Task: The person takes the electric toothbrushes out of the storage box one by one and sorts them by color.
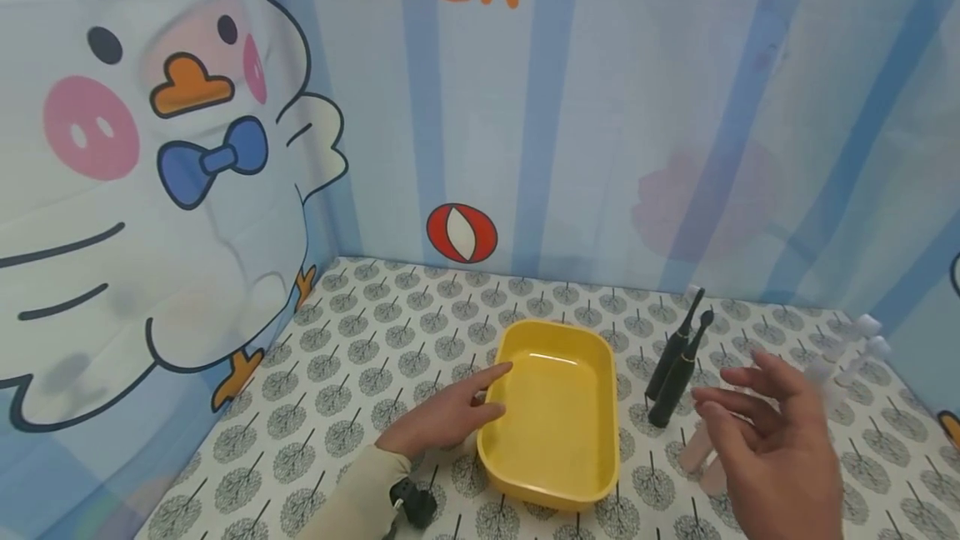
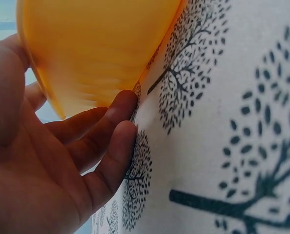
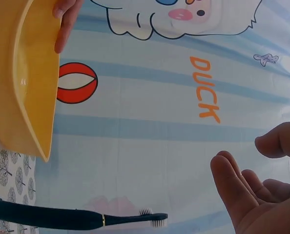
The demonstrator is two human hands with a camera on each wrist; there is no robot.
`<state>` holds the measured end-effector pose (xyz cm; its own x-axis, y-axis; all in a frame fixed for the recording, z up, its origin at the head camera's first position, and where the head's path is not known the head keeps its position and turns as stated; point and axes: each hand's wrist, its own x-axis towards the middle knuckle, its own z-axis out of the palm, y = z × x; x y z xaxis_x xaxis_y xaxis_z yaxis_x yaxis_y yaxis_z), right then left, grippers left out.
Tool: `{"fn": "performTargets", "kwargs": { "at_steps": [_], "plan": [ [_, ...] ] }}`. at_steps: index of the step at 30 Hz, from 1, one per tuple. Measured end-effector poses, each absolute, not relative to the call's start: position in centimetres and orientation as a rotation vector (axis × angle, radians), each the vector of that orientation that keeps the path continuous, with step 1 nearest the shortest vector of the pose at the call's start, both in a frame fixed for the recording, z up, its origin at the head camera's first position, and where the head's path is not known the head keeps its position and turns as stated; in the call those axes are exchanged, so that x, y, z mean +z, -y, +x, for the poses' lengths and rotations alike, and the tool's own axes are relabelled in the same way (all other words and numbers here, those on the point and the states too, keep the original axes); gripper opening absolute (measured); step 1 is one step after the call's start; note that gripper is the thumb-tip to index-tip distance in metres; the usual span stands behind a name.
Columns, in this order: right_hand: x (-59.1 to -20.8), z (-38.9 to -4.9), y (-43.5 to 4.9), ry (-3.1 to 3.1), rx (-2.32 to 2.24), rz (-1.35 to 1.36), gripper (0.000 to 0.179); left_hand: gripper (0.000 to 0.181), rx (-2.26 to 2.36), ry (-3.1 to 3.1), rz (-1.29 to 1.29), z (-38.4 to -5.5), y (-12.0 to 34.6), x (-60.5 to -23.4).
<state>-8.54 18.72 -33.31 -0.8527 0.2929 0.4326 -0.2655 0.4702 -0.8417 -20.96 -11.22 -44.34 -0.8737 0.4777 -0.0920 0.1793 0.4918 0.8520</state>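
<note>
A yellow plastic basin (image 1: 551,407) sits on the patterned cloth. My left hand (image 1: 457,415) grips its left rim, with thumb and index finger over the edge; in the left wrist view the other fingers of that hand (image 2: 96,146) lie along the outer wall (image 2: 96,53). To the right of the basin, two black electric toothbrushes (image 1: 675,373) stand upright side by side. My right hand (image 1: 783,448) is raised just right of them, fingers loosely bent and holding nothing. It partly covers two pale pink electric toothbrushes (image 1: 696,450), whose white heads (image 1: 866,326) show beyond it.
The table cloth (image 1: 360,340) has a black tree print. Blue and white curtains (image 1: 480,107) with a duck picture and a red ball print rise behind and at the sides. A black device (image 1: 412,502) is strapped at my left wrist.
</note>
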Motion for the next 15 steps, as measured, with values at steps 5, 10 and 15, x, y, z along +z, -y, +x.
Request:
{"fn": "performTargets", "kwargs": {
  "at_steps": [5,10,15],
  "plan": [
    [-32.0,-9.5,-16.9,2.264,1.401,0.115,0.061,0.057,1.333,-2.422,0.546,-21.0,11.1,-44.4],
    [-32.0,-11.4,-15.7,2.339,1.419,0.218,0.057,0.057,1.346,-2.409,0.537,-21.1,11.0,-44.3],
    [-32.5,-13.7,-14.7,2.398,1.488,0.255,0.056,0.056,1.357,-2.393,0.541,-21.1,10.9,-44.2]
  ]
}}
